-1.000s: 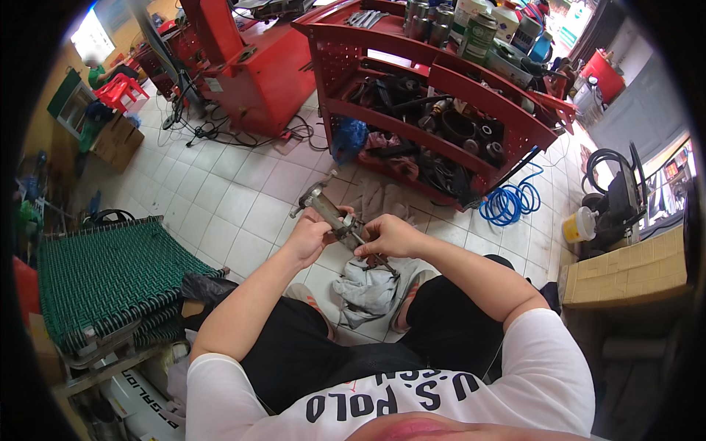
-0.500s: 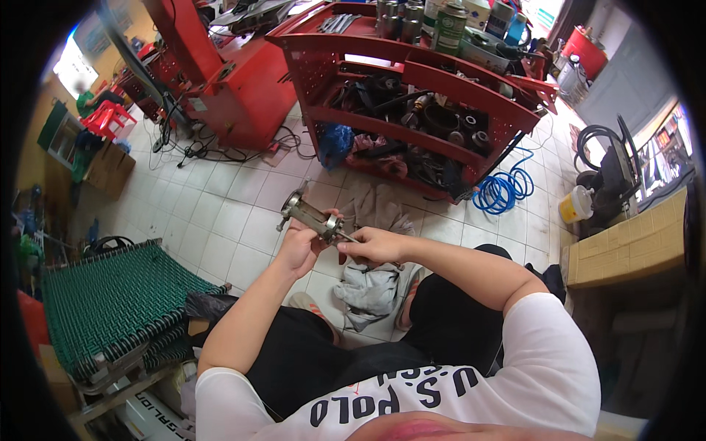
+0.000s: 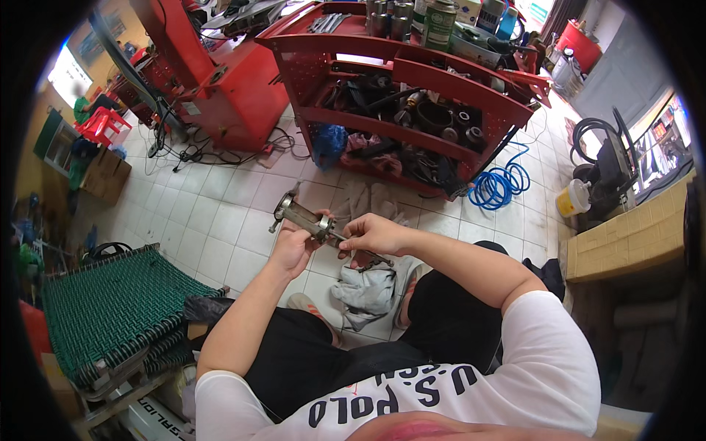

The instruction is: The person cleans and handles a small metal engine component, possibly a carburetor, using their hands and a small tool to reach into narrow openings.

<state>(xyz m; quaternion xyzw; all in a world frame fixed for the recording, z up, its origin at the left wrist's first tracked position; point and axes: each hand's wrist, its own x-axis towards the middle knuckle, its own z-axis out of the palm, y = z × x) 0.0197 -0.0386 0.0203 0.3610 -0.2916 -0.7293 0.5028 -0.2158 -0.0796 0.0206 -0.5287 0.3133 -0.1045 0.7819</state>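
In front of my knees I hold a worn metal tool (image 3: 303, 217) with a round end, a long body and a collar. My left hand (image 3: 291, 253) wraps round its body, with the fingers partly hidden behind it. From the collar a thin metal rod (image 3: 380, 258) runs down to the right. My right hand (image 3: 376, 237) pinches this rod just below the collar, and the rod's end sticks out under the fingers. Below my hands, a light grey cloth (image 3: 364, 292) lies between my feet. A brownish cloth (image 3: 362, 200) is spread on the tiles beyond.
A red tool cart (image 3: 397, 125) with cans, wrenches and dark parts stands ahead. Beside it lie a coiled blue hose (image 3: 500, 187) and a white bucket (image 3: 572, 198). A green woven seat (image 3: 118, 309) is at left, a cardboard box (image 3: 625, 239) at right. Someone in green sits far left.
My right hand has shifted slightly, and the rod's far end now shows below its fingers. The tool has moved slightly left in view and down at its round end.
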